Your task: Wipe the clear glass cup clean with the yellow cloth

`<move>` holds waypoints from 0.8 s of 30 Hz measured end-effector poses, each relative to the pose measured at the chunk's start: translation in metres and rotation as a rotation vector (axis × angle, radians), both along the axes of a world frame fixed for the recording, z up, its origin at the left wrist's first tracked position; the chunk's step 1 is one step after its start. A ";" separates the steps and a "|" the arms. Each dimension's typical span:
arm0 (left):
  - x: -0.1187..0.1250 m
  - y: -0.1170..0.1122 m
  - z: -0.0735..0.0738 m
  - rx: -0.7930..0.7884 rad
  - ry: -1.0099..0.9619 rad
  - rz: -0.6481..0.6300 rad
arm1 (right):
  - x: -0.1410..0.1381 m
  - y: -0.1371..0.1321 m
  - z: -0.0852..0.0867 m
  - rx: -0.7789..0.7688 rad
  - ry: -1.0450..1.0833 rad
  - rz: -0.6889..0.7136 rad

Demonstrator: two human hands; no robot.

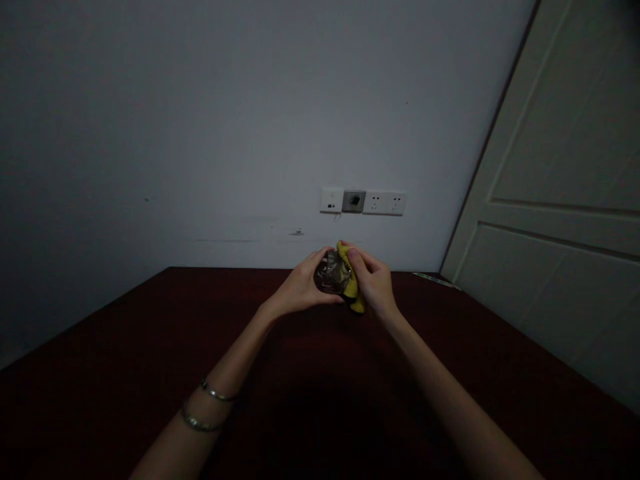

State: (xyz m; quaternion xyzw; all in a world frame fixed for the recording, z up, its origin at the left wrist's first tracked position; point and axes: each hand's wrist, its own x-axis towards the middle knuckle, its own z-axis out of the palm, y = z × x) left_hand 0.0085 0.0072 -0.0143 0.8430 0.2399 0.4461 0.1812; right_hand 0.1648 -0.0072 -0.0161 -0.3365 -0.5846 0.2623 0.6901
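My left hand (301,285) is closed round a clear, shiny glass (330,272), thumb above and fingers beneath. The glass is tilted onto its side above the dark red table, and its exact shape is hard to make out in the dim light. Pinched in my right hand (371,279) is a yellow cloth (352,285), pressed against the right side of the glass. Part of the cloth hangs below the right fingers. Two bracelets (200,425) circle my left forearm.
The dark red tabletop (210,320) reaches back to a pale wall (225,133). Several white sockets (384,203) and a grey switch plate (354,201) are set in the wall behind my hands. A panelled door (560,187) leans into view on the right; a thin strip (435,280) lies near its foot.
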 end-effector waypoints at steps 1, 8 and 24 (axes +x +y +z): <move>0.000 0.000 0.000 0.010 -0.003 0.004 | 0.000 -0.002 0.000 0.050 -0.045 -0.016; 0.001 0.004 -0.001 0.117 -0.005 0.003 | -0.001 -0.020 0.006 0.371 -0.399 -0.075; -0.001 0.003 0.000 0.031 0.007 0.028 | -0.001 -0.020 0.005 0.391 -0.489 -0.021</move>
